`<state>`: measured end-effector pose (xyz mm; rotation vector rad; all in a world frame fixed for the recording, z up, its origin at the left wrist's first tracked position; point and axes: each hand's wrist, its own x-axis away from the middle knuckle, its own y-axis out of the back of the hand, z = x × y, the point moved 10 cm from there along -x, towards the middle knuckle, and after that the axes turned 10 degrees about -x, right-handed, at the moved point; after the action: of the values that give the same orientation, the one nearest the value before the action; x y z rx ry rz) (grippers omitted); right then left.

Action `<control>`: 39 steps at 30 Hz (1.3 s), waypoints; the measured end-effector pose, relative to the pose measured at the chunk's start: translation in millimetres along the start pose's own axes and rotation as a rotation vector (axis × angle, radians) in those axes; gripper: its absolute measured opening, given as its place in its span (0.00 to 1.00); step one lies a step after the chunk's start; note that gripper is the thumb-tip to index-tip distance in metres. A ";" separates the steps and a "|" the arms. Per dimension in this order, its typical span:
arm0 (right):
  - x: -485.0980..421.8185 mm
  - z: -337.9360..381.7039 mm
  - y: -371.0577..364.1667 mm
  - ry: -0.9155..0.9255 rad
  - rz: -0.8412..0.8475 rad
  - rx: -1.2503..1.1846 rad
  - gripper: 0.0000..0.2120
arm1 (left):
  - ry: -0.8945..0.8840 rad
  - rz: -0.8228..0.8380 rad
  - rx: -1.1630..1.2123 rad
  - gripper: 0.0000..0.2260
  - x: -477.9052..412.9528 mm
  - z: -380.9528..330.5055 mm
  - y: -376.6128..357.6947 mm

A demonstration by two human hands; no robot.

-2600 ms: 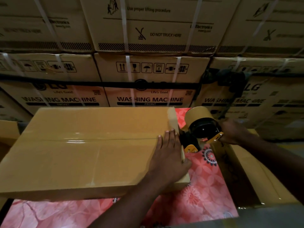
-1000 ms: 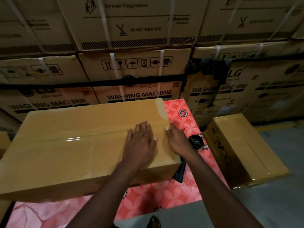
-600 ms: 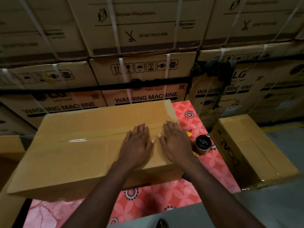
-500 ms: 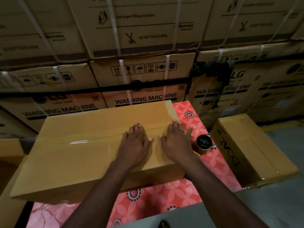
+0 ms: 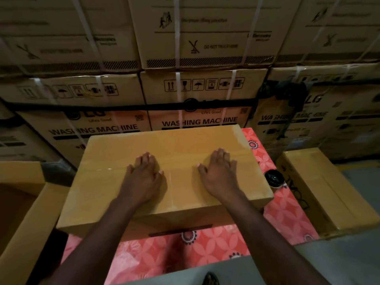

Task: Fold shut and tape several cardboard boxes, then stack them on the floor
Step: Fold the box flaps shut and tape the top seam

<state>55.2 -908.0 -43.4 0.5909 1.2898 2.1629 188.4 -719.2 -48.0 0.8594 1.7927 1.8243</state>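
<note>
A closed cardboard box [image 5: 115, 182] lies on a table with a red flowered cloth [image 5: 207, 251]. Clear tape runs along its top seam. My left hand [image 5: 144, 177] presses flat on the box top near the middle, fingers straight. My right hand [image 5: 220, 175] lies flat on the top toward the right end, fingers spread. A tape dispenser [image 5: 274, 178] sits on the cloth just right of the box, partly hidden by its edge. A second taped box [image 5: 329, 190] rests lower down at the right.
A wall of strapped washing machine cartons [image 5: 197, 85] rises close behind the table. An open cardboard box [image 5: 22, 202] stands at the left. Grey floor [image 5: 339, 262] shows at the lower right, and a foot [image 5: 209, 279] shows at the bottom edge.
My right hand set the tape dispenser down on the cloth and came onto the box. Both flat hands have since slid apart along the taped seam, the left one moving left.
</note>
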 end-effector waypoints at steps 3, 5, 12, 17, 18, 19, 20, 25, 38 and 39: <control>25.3 79.2 -33.7 0.286 0.126 -0.133 0.30 | -0.132 0.025 -0.013 0.30 9.6 -24.1 -4.8; 40.5 108.5 -56.3 0.410 0.184 -0.071 0.29 | -0.185 0.040 -0.020 0.36 17.2 -22.5 -12.3; 20.5 72.5 -50.2 0.060 -0.005 0.032 0.34 | -0.022 -0.046 -0.020 0.32 17.0 71.6 -5.1; 40.5 171.7 -83.3 0.364 0.075 -0.127 0.26 | -0.154 -0.041 -0.039 0.32 21.2 56.8 -2.5; 45.1 183.0 -92.1 0.406 0.094 -0.117 0.27 | -0.168 -0.036 -0.050 0.34 24.0 61.5 -4.6; 47.3 187.8 -98.2 0.420 0.100 -0.097 0.28 | -0.161 -0.045 -0.056 0.35 26.0 71.5 -6.0; 47.3 187.8 -102.1 0.412 0.101 -0.070 0.30 | -0.140 -0.058 -0.067 0.37 27.7 84.8 -6.4; 31.3 158.8 -99.2 0.123 0.064 0.046 0.37 | 0.000 -0.088 -0.024 0.38 25.9 146.8 -5.8; 44.7 221.1 -124.9 0.302 0.109 -0.014 0.37 | 0.337 -0.115 0.898 0.18 40.4 219.6 -23.9; 39.2 211.1 -118.9 0.237 0.094 -0.022 0.37 | 0.358 -0.102 1.046 0.15 42.3 221.8 -28.7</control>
<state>183.1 -698.6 -52.3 0.4030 1.3816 2.3789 309.3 -528.8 -78.5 0.7446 3.0121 0.9084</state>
